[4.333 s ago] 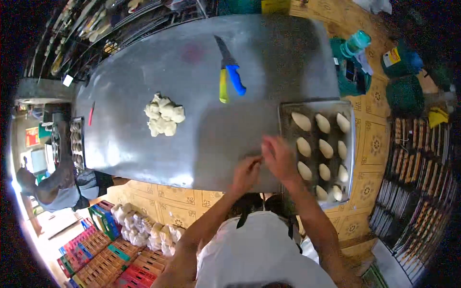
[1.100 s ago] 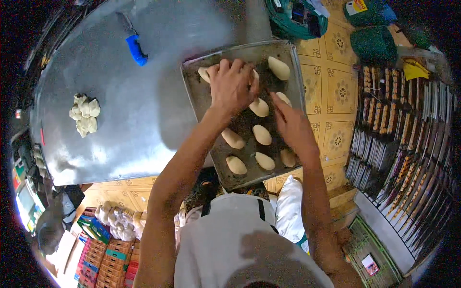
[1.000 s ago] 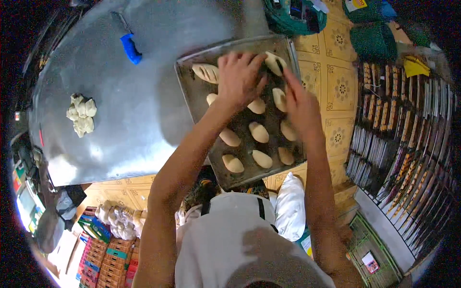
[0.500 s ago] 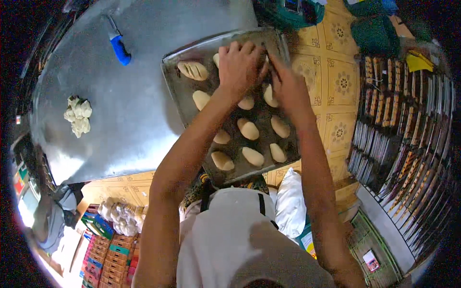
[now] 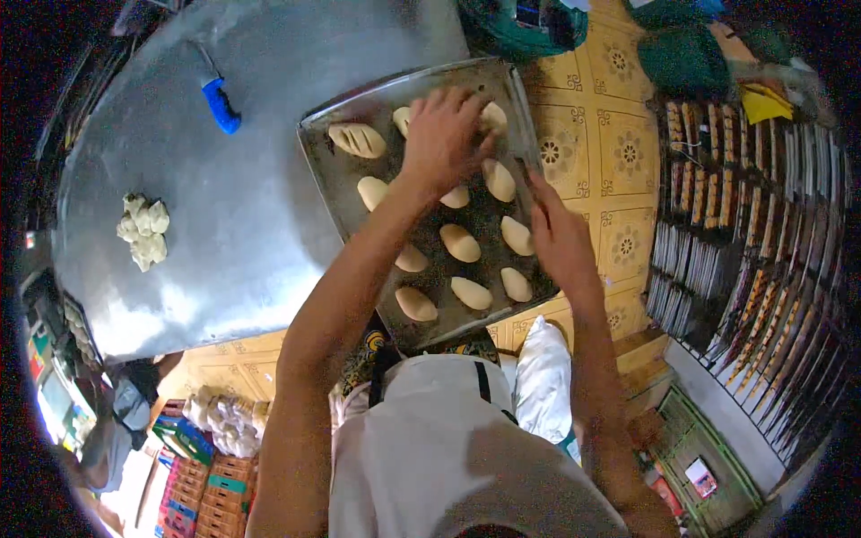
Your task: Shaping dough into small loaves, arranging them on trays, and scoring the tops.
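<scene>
A dark metal baking tray point(image 5: 325, 193) holds rows of pale oval dough pieces. The one at the far left corner, a slashed dough piece point(image 5: 357, 141), carries several cuts along its top. My left hand point(image 5: 444, 139) reaches over the far row with its fingers spread, beside a dough piece point(image 5: 492, 118) at the far right; it partly covers another. Just off the tray's right edge, my right hand point(image 5: 565, 242) is closed around a thin dark blade-like tool point(image 5: 524, 170) that points away from me. Its exact kind is hard to make out.
The tray lies on a metal table point(image 5: 224, 206), overhanging its right side. A blue-handled knife point(image 5: 221, 106) and a lump of dough scraps point(image 5: 143, 230) lie on the left. Racks of filled trays point(image 5: 717, 206) stand right. A white sack point(image 5: 543, 377) and stacked crates point(image 5: 215, 493) are below.
My right hand has drawn back toward me and right, away from the far right dough piece, which now shows. My left hand stays over the far row, shifted slightly.
</scene>
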`<state>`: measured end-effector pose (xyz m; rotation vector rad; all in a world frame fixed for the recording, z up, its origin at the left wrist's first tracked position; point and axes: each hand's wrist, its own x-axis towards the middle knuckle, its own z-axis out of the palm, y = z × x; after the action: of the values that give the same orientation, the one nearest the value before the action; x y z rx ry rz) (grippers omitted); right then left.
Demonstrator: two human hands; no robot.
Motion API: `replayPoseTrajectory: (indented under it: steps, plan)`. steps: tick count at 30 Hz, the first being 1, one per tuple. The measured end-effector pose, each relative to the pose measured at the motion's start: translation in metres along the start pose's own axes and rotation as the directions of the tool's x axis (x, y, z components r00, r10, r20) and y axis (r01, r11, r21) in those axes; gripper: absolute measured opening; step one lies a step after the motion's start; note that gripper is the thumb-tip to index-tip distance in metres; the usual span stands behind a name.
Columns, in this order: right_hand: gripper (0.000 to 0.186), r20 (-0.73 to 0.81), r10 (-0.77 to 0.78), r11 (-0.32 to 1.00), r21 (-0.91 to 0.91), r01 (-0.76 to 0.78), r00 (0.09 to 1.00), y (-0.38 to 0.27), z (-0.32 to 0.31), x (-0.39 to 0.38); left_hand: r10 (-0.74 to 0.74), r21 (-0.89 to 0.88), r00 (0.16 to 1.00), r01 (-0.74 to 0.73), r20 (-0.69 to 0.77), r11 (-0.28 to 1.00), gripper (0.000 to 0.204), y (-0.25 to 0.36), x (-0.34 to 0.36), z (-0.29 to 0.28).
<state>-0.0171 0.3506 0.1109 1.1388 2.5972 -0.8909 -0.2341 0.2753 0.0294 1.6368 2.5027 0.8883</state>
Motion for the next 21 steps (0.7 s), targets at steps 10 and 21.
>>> replayPoseTrajectory:
  steps: [10,21]
  plan:
    - [0.054,0.042,-0.152,0.984,0.099,0.147,0.987,-0.138,0.084,-0.037,-0.21,-0.173,0.967,0.233,0.142,0.957,0.044,-0.082,-0.141,-0.098]
    - [0.054,0.047,-0.093,0.996,-0.011,0.094,0.995,-0.163,0.089,-0.049,-0.108,-0.125,0.989,0.121,0.104,0.985,0.038,-0.095,-0.149,-0.084]
